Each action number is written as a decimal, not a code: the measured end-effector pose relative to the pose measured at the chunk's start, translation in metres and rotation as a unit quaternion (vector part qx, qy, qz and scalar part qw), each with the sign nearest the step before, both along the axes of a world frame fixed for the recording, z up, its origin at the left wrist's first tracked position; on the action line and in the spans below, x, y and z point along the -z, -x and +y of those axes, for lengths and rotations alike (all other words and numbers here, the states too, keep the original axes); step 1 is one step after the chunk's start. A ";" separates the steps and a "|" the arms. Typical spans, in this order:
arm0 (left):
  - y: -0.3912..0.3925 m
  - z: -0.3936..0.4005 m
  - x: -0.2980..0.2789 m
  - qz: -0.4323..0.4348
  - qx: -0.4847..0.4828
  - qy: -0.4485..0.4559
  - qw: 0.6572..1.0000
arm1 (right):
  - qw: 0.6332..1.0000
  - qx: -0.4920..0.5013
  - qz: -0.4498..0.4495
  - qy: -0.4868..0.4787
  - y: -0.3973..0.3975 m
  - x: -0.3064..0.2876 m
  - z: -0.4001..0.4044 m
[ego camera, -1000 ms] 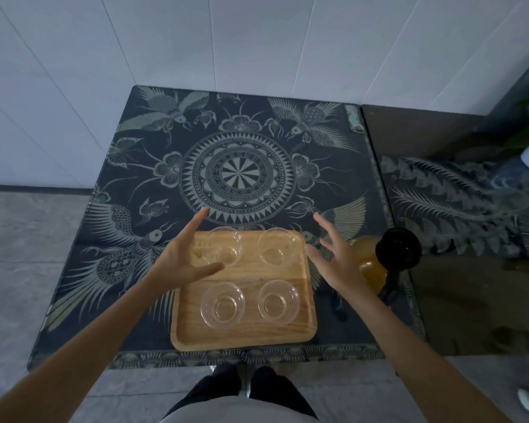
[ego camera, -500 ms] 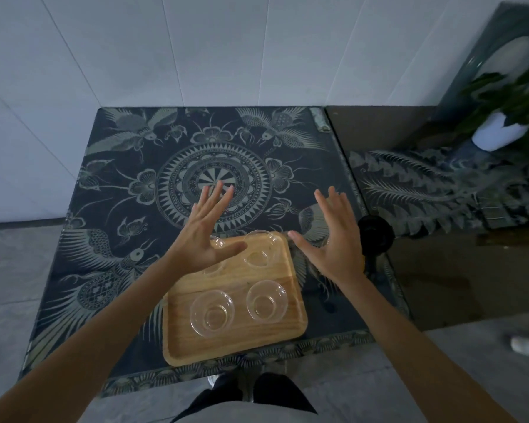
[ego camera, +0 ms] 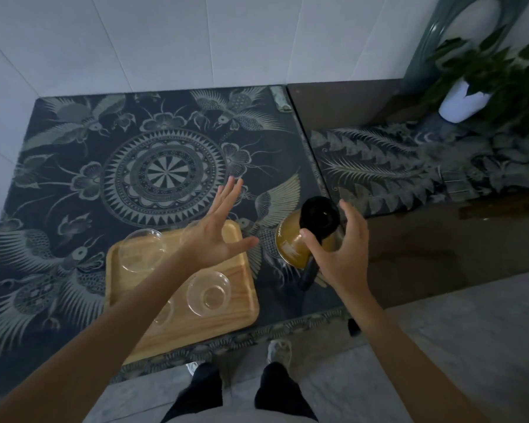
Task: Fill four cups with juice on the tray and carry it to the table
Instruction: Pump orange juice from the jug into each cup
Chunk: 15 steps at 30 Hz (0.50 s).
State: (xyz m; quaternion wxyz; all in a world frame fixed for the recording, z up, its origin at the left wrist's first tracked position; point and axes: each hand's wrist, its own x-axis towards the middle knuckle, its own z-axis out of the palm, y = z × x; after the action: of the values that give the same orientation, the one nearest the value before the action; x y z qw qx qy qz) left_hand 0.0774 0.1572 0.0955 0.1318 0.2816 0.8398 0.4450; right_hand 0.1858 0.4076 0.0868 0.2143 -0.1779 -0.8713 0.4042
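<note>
A wooden tray (ego camera: 239,312) lies near the front edge of a dark patterned table (ego camera: 74,166). Empty clear glass cups stand on it: one at the back left (ego camera: 141,248), one at the front right (ego camera: 208,293), and two partly hidden under my left arm. My left hand (ego camera: 220,236) hovers open over the tray's back right corner. A glass jug of amber juice (ego camera: 290,248) with a black lid (ego camera: 319,215) stands right of the tray. My right hand (ego camera: 339,254) is open just above and in front of the jug, fingers curled around its lid without gripping.
A lower dark counter (ego camera: 440,239) adjoins the table on the right, with a potted plant in a white pot (ego camera: 458,102) and a mirror at its back. White tiled wall runs behind. My feet stand on the grey floor (ego camera: 440,346) by the table's front edge.
The view has swung right. My right hand has moved to the jug and its fingers have curled around the lid. My left hand stays open over the tray's back cups.
</note>
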 end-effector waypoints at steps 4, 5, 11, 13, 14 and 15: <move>-0.013 0.035 0.020 -0.037 -0.016 0.006 0.999 | 0.993 0.026 -0.045 0.107 -0.019 0.018 0.011; -0.014 0.044 0.026 -0.048 -0.026 0.007 0.998 | 0.988 0.025 -0.063 0.138 -0.022 0.023 0.013; -0.019 0.088 0.056 -0.115 -0.064 0.038 0.991 | 0.954 -0.073 -0.115 0.266 -0.028 0.048 0.009; -0.017 0.100 0.063 -0.135 -0.060 0.029 0.989 | 0.941 -0.092 -0.136 0.296 -0.025 0.053 0.009; -0.016 0.105 0.066 -0.139 -0.057 0.032 0.988 | 0.937 -0.099 -0.142 0.304 -0.024 0.056 0.009; -0.014 0.109 0.068 -0.144 -0.053 0.035 0.987 | 0.934 -0.107 -0.143 0.309 -0.022 0.059 0.010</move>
State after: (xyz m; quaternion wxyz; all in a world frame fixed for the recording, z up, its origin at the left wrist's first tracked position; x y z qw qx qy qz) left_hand 0.0917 0.2659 0.0271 0.2375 0.1647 0.8409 0.4576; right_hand 0.2081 0.4171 0.0282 -0.0227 -0.1973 -0.7386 0.6442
